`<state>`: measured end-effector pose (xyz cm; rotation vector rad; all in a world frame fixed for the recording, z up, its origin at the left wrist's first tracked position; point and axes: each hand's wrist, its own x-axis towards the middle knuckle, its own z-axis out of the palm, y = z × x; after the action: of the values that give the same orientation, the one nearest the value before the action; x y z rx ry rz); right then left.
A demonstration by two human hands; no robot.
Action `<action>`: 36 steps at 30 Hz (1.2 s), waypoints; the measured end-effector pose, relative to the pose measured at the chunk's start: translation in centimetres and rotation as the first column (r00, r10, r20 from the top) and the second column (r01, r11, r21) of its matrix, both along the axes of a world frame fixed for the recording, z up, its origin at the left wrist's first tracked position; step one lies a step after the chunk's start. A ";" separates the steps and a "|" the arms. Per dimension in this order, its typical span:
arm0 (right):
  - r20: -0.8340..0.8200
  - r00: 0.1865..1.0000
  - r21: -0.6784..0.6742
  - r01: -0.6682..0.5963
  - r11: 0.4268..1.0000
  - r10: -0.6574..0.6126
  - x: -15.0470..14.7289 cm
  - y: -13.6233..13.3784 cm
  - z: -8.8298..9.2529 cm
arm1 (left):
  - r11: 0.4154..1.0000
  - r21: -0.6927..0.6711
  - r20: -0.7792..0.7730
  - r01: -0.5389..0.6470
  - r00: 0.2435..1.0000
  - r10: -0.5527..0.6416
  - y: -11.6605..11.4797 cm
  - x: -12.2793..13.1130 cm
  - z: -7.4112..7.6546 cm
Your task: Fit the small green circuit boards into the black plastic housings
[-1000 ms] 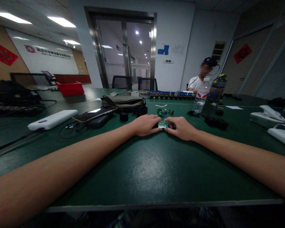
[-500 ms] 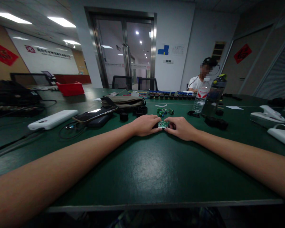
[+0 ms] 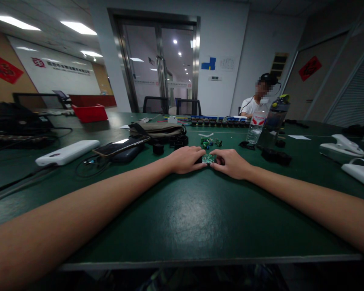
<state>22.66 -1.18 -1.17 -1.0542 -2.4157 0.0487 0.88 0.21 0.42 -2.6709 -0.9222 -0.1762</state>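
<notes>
A small green circuit board (image 3: 208, 158) sits between my two hands on the dark green table (image 3: 182, 218). My left hand (image 3: 186, 159) is curled with its fingertips pinched on the board's left edge. On the board's right edge my right hand (image 3: 230, 163) pinches in the same way. Both hands rest on the tabletop with my forearms stretched out. Just behind the hands lie a few more small green boards (image 3: 208, 142) and black round parts (image 3: 178, 141).
To the left lie a white power bank (image 3: 67, 152), a phone (image 3: 121, 146) on a dark case, cables and a tan pouch (image 3: 157, 129). A water bottle (image 3: 256, 123) and a dark bottle (image 3: 274, 121) stand right of centre. White devices (image 3: 342, 145) lie far right. A person (image 3: 255, 103) sits across.
</notes>
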 end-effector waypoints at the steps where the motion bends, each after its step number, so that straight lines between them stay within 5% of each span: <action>1: 0.000 1.000 -0.003 -0.001 1.000 0.001 0.0 0.0 0.0 | 1.000 -0.002 0.000 -0.001 1.000 0.001 0.0 0.0 0.0; 36: 0.003 1.000 -0.011 -0.001 1.000 0.001 -0.1 -0.1 0.1 | 1.000 0.014 -0.023 -0.016 1.000 0.017 -0.1 0.1 0.0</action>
<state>22.57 -1.30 -1.04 -1.0584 -2.4216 0.0602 0.98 0.09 0.43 -2.6458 -0.9322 -0.1469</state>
